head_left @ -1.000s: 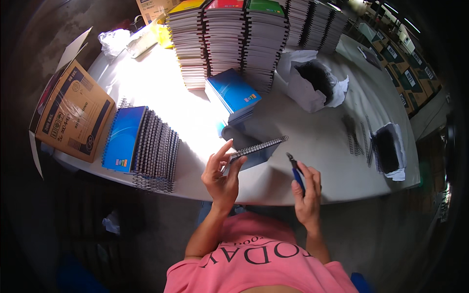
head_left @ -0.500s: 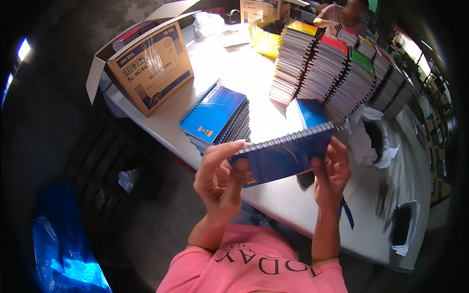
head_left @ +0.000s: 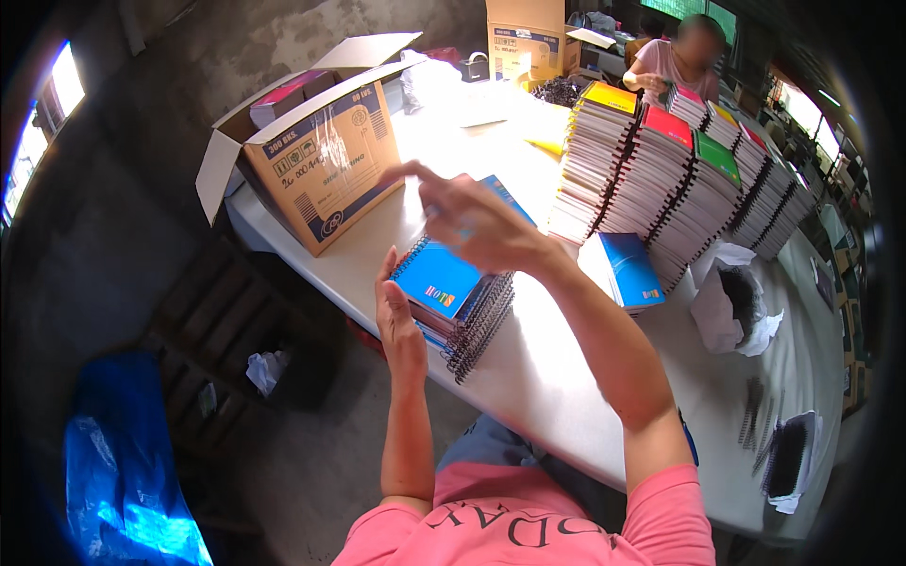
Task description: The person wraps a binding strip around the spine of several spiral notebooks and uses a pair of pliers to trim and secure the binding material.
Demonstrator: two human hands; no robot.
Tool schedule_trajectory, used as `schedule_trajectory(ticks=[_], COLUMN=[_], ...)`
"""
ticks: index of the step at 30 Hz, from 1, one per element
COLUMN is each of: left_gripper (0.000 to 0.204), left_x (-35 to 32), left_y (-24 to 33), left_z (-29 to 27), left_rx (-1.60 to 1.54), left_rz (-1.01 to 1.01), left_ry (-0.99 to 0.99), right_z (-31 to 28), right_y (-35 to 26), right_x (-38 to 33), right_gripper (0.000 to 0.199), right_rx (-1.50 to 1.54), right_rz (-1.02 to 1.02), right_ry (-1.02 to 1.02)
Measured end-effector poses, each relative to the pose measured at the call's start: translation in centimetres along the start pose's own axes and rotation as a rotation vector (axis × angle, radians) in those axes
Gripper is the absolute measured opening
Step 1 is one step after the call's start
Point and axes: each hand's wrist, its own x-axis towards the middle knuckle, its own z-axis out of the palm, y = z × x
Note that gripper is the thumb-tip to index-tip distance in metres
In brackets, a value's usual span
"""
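blue spiral-bound notebook now down on the stack, out of my hands; left hand steadies its edge, right hand lifts off, fingers apart.

Blue spiral notebook no longer held up between both hands; now atop blue stack. Left hand at stack's near edge, right hand lifted open above it.
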Motion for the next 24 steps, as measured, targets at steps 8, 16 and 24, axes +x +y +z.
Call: schedule_trajectory(ticks=[8,16,24], left_gripper=[0.068,0.066,0.067], left_x=[0.2,0.3,0.0], left_y=[-0.3,-3.2,1.5], left_z=[1.3,3.0,-0.8], left_rx=[-0.005,-0.099,-0.04], left_rz=[0.003,0.167,0.382], left_ry=[0.054,0.197,0.508], right_z=[-0.4,3.9,-5.2], right_y=[4.6,4.9,6.7], right_x=[-4.1,-7.1,-19.6], right_gripper=[0.057,0.067,0.055], right_rx=[0.289,0.131,-0.765], right_rz=[0.173,0.461,0.94], right_ry=[0.442,0.402,0.693])
